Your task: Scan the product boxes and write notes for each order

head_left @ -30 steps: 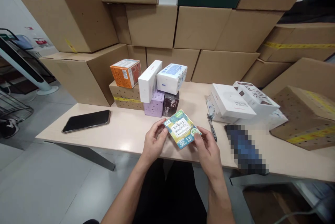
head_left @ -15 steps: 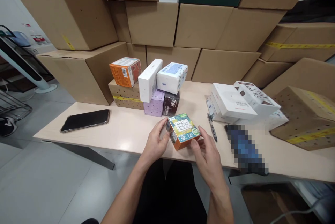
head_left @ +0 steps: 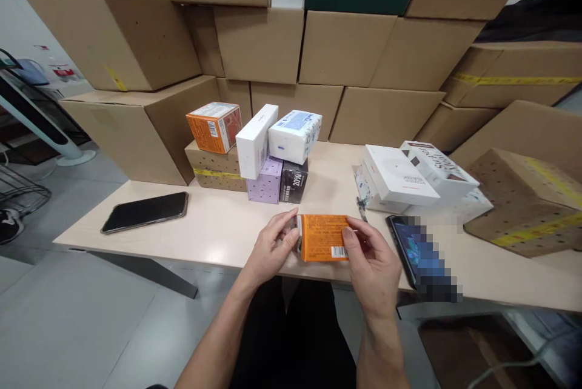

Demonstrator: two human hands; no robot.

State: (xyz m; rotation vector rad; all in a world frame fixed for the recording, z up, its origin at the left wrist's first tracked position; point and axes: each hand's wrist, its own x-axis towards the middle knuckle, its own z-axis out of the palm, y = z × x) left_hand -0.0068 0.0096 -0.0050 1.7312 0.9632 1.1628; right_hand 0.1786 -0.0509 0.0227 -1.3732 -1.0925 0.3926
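- One orange box (head_left: pixel 321 237) sits between my hands near the table's front edge, its printed side with the barcode facing me; I cannot tell whether it touches the tabletop (head_left: pixel 227 225).
- My left hand (head_left: pixel 271 246) pinches its left end between thumb and fingers.
- My right hand (head_left: pixel 375 262) grips the right end, thumb on the printed side, fingers bent over the top and partly hidden.
- Just beyond stand a purple box (head_left: pixel 264 186) and a black box (head_left: pixel 293 186), touching, with a white box (head_left: pixel 253 146) and a white-and-blue pack (head_left: pixel 294 137) above.
- To their left, an orange carton (head_left: pixel 207 129) rests on a taped brown box (head_left: pixel 213 176).
- Far left lies a black phone (head_left: pixel 144 212).
- Right of my hands are a pen (head_left: pixel 361 209), partly covered, a second phone (head_left: pixel 404 246) and a white power bank box (head_left: pixel 400 176).
- Large cardboard boxes (head_left: pixel 386 115) line the back.
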